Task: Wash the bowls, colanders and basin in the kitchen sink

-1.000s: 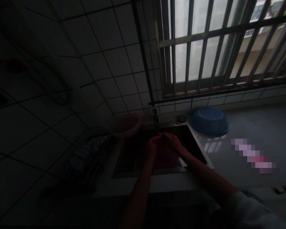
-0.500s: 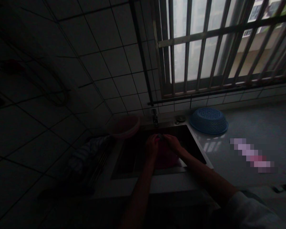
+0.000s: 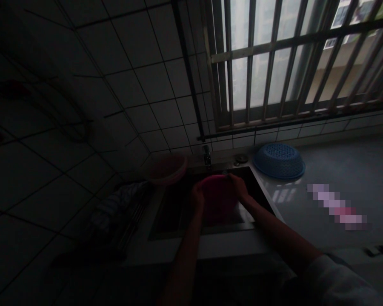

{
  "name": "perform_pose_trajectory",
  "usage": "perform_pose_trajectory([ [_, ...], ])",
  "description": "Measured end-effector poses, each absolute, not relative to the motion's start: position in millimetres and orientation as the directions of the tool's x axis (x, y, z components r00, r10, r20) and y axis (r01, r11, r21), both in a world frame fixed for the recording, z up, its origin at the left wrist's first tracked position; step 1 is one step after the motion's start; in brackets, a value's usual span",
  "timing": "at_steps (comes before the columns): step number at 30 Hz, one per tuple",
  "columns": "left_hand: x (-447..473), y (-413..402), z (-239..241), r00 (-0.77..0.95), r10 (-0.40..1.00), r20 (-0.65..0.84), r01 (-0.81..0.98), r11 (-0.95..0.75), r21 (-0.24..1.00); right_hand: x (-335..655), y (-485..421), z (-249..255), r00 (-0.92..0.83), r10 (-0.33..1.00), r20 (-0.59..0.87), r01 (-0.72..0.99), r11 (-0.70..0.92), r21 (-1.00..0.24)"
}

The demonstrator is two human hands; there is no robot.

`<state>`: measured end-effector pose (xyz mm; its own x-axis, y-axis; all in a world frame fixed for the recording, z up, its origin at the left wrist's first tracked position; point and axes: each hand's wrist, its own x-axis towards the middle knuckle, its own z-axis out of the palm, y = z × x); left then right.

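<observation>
The kitchen is very dark. A round pink bowl or basin (image 3: 217, 199) is tilted up over the steel sink (image 3: 174, 212), its outside facing me. My left hand (image 3: 197, 197) grips its left rim and my right hand (image 3: 238, 187) grips its upper right rim. Both hands are closed on the rim. Just behind the bowl stands the tap (image 3: 207, 156).
A blue perforated colander (image 3: 279, 160) lies upside down on the pale counter (image 3: 338, 170) right of the sink. Another pink basin (image 3: 169, 169) sits at the sink's back left corner. A striped cloth (image 3: 115, 208) lies to the left. A barred window (image 3: 290, 59) is behind.
My hands were together over the pink bowl low in the sink. They have moved apart to its rim and tipped the bowl upward.
</observation>
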<state>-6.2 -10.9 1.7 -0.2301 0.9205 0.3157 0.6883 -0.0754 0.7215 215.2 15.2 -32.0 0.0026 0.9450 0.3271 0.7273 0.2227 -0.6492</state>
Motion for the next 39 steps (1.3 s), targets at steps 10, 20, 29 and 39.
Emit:
perform_pose_trajectory([
  [10, -7.5, -8.5, 1.1, -0.251, 0.931, 0.265, 0.705, -0.012, 0.709, 207.6, 18.7, -27.7, -0.034, 0.947, 0.32, 0.699, 0.251, -0.67],
  [20, 5.5, -13.8, 4.6, -0.042, 0.958, 0.283, 0.759, -0.154, 0.633, 194.5, 9.5, -22.8, -0.065, 0.906, 0.418, 0.78, 0.307, -0.545],
  [29, -28.6, 0.1, -6.2, -0.321, 0.91, 0.263, 0.722, 0.055, 0.69, 226.1, 26.9, -37.7, -0.111, 0.925, 0.363, 0.588, 0.355, -0.727],
  [39, -32.3, -0.3, -5.3, -0.401, 0.849, 0.345, 0.671, 0.016, 0.741, 229.5, 34.5, -51.5, 0.044, 0.905, 0.423, 0.579, 0.322, -0.749],
])
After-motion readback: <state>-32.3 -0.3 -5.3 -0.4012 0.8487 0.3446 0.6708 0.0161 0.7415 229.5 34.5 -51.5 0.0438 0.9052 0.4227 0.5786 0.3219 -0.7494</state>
